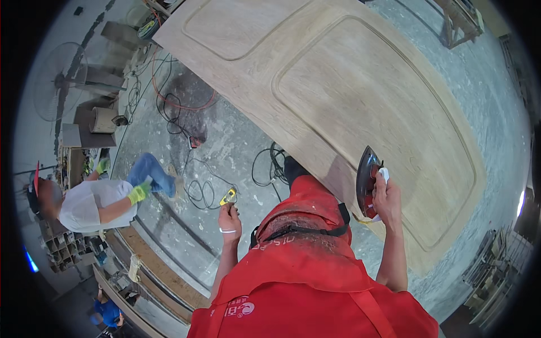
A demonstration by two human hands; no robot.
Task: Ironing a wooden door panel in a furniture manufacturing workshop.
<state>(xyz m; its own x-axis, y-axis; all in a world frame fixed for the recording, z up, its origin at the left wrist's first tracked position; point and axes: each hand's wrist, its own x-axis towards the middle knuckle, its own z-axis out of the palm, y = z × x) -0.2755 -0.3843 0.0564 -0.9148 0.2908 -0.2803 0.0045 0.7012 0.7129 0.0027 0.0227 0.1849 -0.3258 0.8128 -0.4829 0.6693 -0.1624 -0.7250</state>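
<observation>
My right hand (387, 201) is closed round a dark and red clothes iron (366, 177), held over the near edge of a large wooden panel (360, 101). The iron is tilted, its pointed tip toward the far side. Something white shows by my fingers at the handle. Whether the iron touches the panel I cannot tell. Pale, grained wood makes up the panel, with rounded frame-like grooves in its face. Lower and to the left, my left hand (230, 222) grips a small yellow tool (228, 196), too small to identify, above the floor.
On the left a person (98, 205) with green-and-yellow gloves works by a bench; another person in blue (109, 310) is farther back. Black cables (200, 194) and an orange hose (180, 106) lie on the grey floor (236, 135). A fan (60, 81) stands at the far left.
</observation>
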